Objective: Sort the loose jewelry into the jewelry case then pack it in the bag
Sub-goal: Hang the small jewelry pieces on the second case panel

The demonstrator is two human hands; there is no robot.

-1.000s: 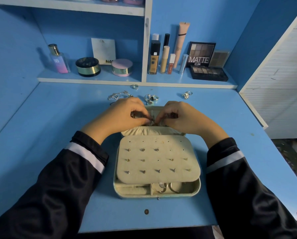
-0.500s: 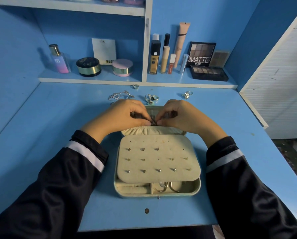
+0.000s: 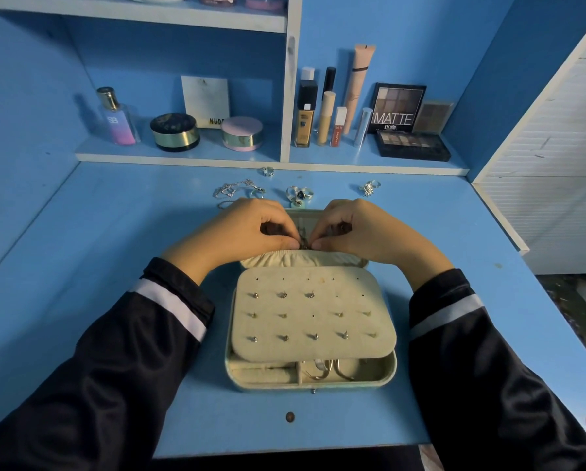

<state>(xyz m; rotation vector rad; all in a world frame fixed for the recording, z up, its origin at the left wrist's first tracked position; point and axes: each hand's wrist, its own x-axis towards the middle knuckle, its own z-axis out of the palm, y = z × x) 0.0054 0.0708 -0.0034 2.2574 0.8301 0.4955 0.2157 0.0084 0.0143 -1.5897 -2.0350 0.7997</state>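
Note:
A pale green jewelry case point(image 3: 237, 379) lies open on the blue desk, its cream stud panel point(image 3: 313, 314) holding several small earrings. My left hand point(image 3: 240, 232) and my right hand point(image 3: 359, 229) meet over the lid's gathered pocket point(image 3: 285, 258), both pinching a small dark metal piece point(image 3: 304, 240) between thumb and fingertips. Hoops lie in the front compartment point(image 3: 325, 370). Loose on the desk behind my hands are a silver chain point(image 3: 232, 188), a cluster of rings point(image 3: 300, 193), a flower ring point(image 3: 369, 188) and a small ring point(image 3: 267, 171).
Low shelf at the back carries a perfume bottle point(image 3: 116, 117), two round compacts point(image 3: 174, 131), foundation tubes point(image 3: 325, 117) and eyeshadow palettes point(image 3: 412, 144). A white cabinet side point(image 3: 550, 185) borders the desk on the right. A dark knot point(image 3: 289, 416) marks the desk near its front edge.
My fingertips have shifted slightly on the small piece above the lid pocket; both hands stay in the same place. The case and loose jewelry have not moved.

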